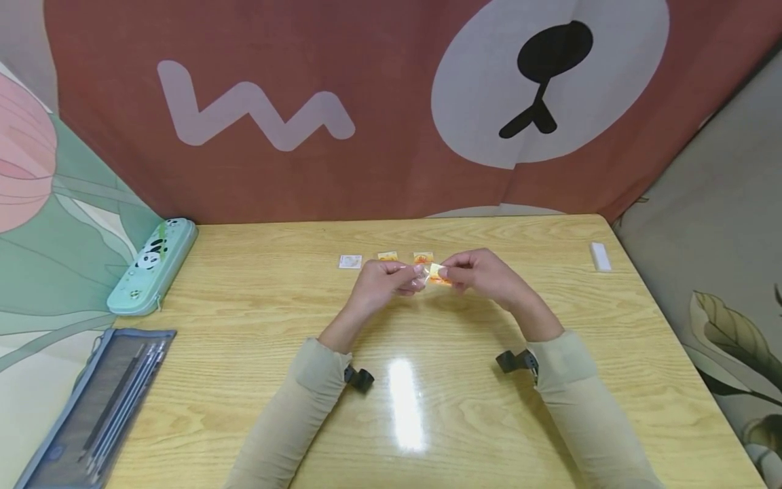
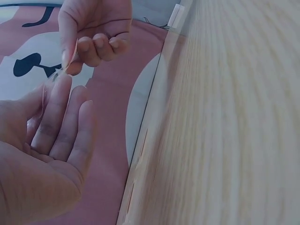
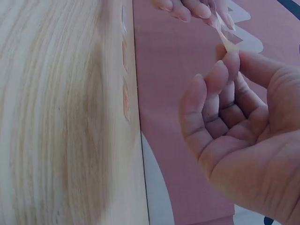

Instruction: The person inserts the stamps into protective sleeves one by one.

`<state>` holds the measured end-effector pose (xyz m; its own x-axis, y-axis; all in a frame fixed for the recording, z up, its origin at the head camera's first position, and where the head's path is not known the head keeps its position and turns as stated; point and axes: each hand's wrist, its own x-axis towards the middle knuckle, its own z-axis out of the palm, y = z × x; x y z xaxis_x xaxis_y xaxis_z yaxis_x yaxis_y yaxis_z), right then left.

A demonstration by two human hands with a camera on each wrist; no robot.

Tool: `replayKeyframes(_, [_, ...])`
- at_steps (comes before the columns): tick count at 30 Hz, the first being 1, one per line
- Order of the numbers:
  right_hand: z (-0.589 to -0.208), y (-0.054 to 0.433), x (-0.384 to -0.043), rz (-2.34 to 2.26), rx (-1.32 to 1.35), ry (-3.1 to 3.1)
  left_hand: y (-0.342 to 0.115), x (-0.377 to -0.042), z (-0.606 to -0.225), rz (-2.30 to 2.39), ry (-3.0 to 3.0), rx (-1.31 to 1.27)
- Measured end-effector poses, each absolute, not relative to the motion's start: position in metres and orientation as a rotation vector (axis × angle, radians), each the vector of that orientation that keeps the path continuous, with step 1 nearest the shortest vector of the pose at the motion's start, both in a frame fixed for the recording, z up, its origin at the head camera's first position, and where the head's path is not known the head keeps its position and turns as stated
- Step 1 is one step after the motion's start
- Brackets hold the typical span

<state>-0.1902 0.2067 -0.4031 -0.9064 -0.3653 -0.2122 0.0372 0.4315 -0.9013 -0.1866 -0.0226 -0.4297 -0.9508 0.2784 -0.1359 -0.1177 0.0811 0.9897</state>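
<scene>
Above the table, my left hand point(image 1: 380, 282) pinches a piece of clear plastic film point(image 1: 420, 277) between thumb and fingers. My right hand point(image 1: 491, 277) pinches a small yellow and orange packet or card point(image 1: 437, 275) joined to that film. In the right wrist view, the thin yellow piece point(image 3: 228, 44) stretches between both hands' fingertips; its exact kind is unclear. Behind the hands, two orange-and-white small cards lie on the table, a left one point(image 1: 387, 256) and a right one point(image 1: 423, 258). Left of them is a whitish square card point(image 1: 350, 261).
A mint panda pencil case point(image 1: 153, 266) lies at the table's back left. Nearer on the left is a blue-edged mesh pouch point(image 1: 116, 401) holding several pencils or pens. A white block point(image 1: 601, 257) lies at the back right. Printed cloth point(image 1: 275, 183) hangs behind the wooden table point(image 1: 464, 421).
</scene>
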Motion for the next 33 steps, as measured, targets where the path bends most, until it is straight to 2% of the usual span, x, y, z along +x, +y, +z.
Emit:
replayKeyframes(18, [-0.4,0.204,-0.19,-1.759,-0.101,2.255,-0.025,-0.191,-0.429,2.053,1.94,0.097])
replayKeyframes(33, [-0.399,0.196,-0.187,-1.781,-0.104,2.28,-0.022,-0.191,-0.43,2.052,1.927,0.102])
